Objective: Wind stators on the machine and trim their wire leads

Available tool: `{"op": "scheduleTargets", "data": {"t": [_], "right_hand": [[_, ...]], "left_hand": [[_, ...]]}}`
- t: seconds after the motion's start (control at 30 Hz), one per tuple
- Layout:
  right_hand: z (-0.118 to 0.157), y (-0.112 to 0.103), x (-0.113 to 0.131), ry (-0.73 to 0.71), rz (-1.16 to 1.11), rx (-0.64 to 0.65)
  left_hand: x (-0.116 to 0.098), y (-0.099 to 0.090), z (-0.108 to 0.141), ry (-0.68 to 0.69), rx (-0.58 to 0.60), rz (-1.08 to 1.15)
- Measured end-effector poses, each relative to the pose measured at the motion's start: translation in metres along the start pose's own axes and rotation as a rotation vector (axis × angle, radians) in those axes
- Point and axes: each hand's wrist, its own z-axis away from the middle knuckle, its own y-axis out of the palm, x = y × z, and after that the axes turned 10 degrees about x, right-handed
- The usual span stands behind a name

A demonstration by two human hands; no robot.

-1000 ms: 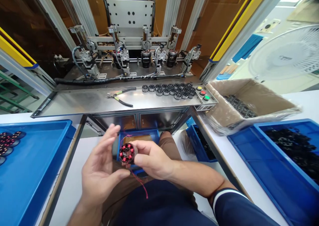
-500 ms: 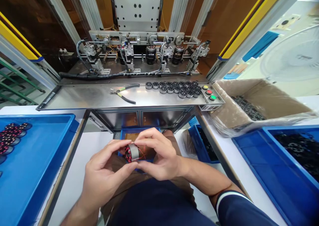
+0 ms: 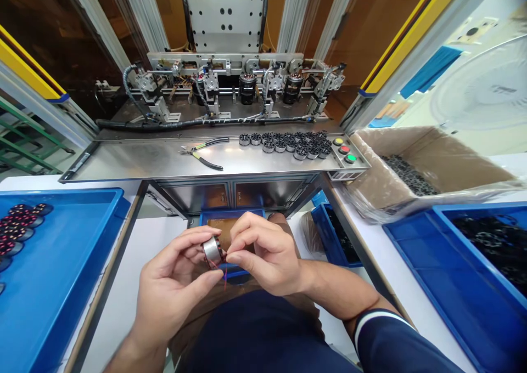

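A wound motor stator (image 3: pixel 212 250) with a grey metal ring and dark red windings sits over my lap, tilted. My left hand (image 3: pixel 173 277) is closed on it, thumb below and fingers above and behind. Thin copper-red wires (image 3: pixel 225 277) dangle from its right end. My right hand (image 3: pixel 263 255) pinches with thumb and forefinger at that end, on a wire lead; the tip of the lead is hidden by the fingers. Below the hands is a blue bin (image 3: pixel 236 271), partly covered by them.
Ahead, a metal shelf (image 3: pixel 156 159) bears pliers (image 3: pixel 203 153), several bare stator cores (image 3: pixel 290 143) and coloured push buttons (image 3: pixel 344 150), before a winding machine (image 3: pixel 247 90). At left, a blue tray (image 3: pixel 61 285) holds wound stators (image 3: pixel 18 227). A carton (image 3: pixel 370 181) and blue bins (image 3: pixel 424 252) stand right.
My right hand has gone from steadying the stator to pinching a wire at its right end. The stator has turned in my left hand and moved slightly left.
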Motion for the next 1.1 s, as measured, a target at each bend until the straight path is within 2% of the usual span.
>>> {"op": "scheduleTargets", "data": {"t": [0.07,0.13,0.2,0.27,0.37,0.43,0.53,0.6,0.77,0.83,0.97,1.03,1.1], "right_hand": [[0.002,-0.003,0.000,0.034,-0.023,-0.006],[0.003,-0.012,-0.001,0.135,-0.042,-0.011],[0.002,-0.025,0.000,0.260,-0.053,-0.004],[-0.004,-0.038,0.005,0.312,-0.028,0.039],[-0.018,-0.045,0.016,0.211,0.049,0.242],[-0.027,-0.041,0.023,0.162,0.100,0.409],[-0.037,-0.032,0.028,0.141,0.202,0.588],[-0.043,-0.030,0.029,0.064,0.316,0.663],[-0.056,-0.034,0.032,-0.398,0.748,0.796],[-0.059,-0.037,0.032,-0.484,0.820,0.845],[-0.060,-0.044,0.031,-0.403,0.851,0.909],[-0.059,-0.043,0.031,-0.332,0.851,0.854],[-0.058,-0.037,0.031,-0.310,0.802,0.745]], "left_hand": [[0.002,-0.001,0.000,0.081,-0.025,-0.058],[0.003,-0.005,0.002,0.165,-0.033,-0.192],[0.000,-0.012,0.003,0.262,-0.015,-0.399],[-0.006,-0.020,0.003,0.354,0.029,-0.646],[-0.016,-0.030,0.002,0.457,0.122,-0.934],[-0.020,-0.033,0.001,0.488,0.180,-1.014],[-0.021,-0.036,0.005,0.458,0.226,-1.011],[-0.021,-0.038,0.009,0.424,0.224,-0.972],[-0.026,-0.042,0.018,0.421,0.257,-0.858],[-0.028,-0.042,0.019,0.423,0.295,-0.836],[-0.029,-0.044,0.020,0.398,0.306,-0.791],[-0.027,-0.044,0.021,0.394,0.246,-0.818],[-0.025,-0.043,0.022,0.414,0.164,-0.882]]}}
